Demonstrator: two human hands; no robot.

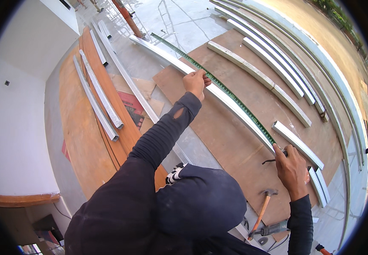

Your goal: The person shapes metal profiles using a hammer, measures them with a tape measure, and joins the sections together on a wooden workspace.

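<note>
A green tape measure [235,98] is stretched along a long white metal bar [243,119] that lies across the brown board. With fingers pinched at the blade, my left hand [196,83] holds it partway along its length, and the blade runs on beyond the fingers toward the bar's far end. My right hand [291,172] is closed at the near end of the blade, by the bar's near end. The tape's case is mostly hidden in that hand, and a dark strap sticks out beside it. My left arm reaches across the middle of the view.
Several metal bars [296,142] lie on the brown board [230,163] to the right. A claw hammer [261,212] and a power tool [273,228] are near my right forearm. Wooden planks [79,140] carry more metal bars at the left, beside a white wall [16,110]. A rusty post [127,18] stands far ahead.
</note>
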